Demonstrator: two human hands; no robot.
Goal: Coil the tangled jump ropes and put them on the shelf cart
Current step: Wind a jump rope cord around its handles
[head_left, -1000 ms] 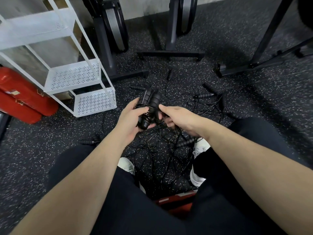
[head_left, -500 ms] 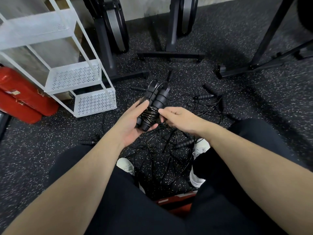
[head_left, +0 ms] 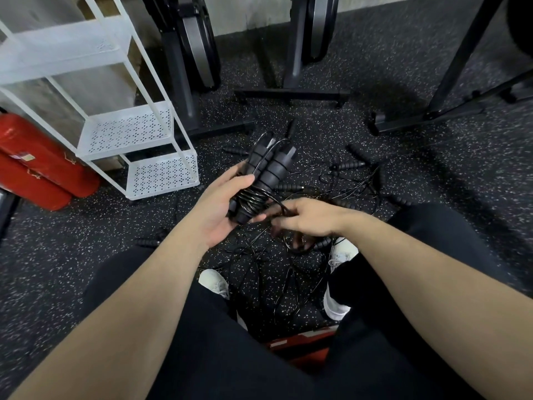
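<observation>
A bundled jump rope [head_left: 261, 180], its two black handles laid side by side and wound round with cord, is held up in the left hand [head_left: 222, 209], with the thumb laid across the handles. A strand of cord leading off the bundle is pinched in the right hand [head_left: 302, 219], just beside the bundle's lower end. Beneath both hands, a tangle of jump ropes [head_left: 331, 186] is spread over the speckled black floor [head_left: 432, 174], with several loose handles scattered among the cords. A white shelf cart [head_left: 138, 134] with perforated shelves is seen to the left, well apart from the hands. Red cylinders [head_left: 37, 171] are lying beside the cart. White shoes [head_left: 215, 284] are planted among the cords.
</observation>
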